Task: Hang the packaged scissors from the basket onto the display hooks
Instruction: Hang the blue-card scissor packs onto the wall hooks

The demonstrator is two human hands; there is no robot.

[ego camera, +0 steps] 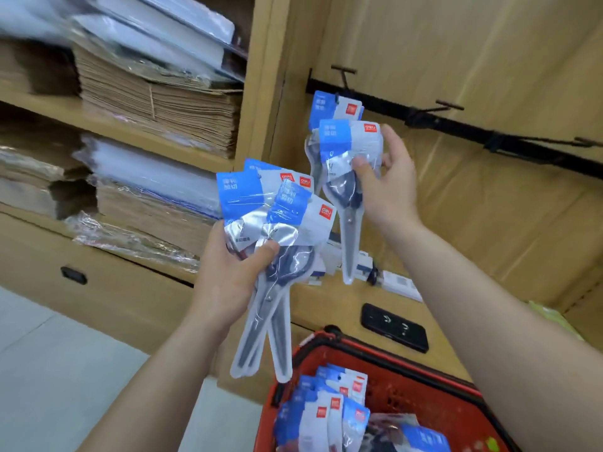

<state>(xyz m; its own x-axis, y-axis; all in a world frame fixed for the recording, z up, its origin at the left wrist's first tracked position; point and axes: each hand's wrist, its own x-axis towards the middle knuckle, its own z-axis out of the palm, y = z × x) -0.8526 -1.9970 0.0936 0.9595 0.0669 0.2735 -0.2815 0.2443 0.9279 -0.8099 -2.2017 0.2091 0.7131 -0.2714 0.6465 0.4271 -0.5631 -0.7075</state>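
Blue-topped and sealed in clear plastic, the pack of scissors [350, 148] we mean to hang sits upright in our right hand [388, 187], thumb across its front and fingers curled behind. That grip keeps the header free to meet a hook. At its twelve o'clock, partly behind it, another pack [336, 107] hangs on the first hook [342, 75] of the black rail [489, 141], so we judge this one is headed for the same hook. We cannot see its punched hole clearly.

At eight o'clock from it, our left hand [228, 275] grips a fan of spare packs [261, 203] by their handles, blades down. Held like that, they serve as a ready supply and save us bending for each one.

At six o'clock the red basket [408, 360] stands close below, holding more packs [326, 412], so most of the job looks undone. Along the rail toward three o'clock, empty hooks [448, 106] stick out from the wooden panel [489, 44]. At nine o'clock, shelves carry stacks of brown paper [156, 102] wrapped in film
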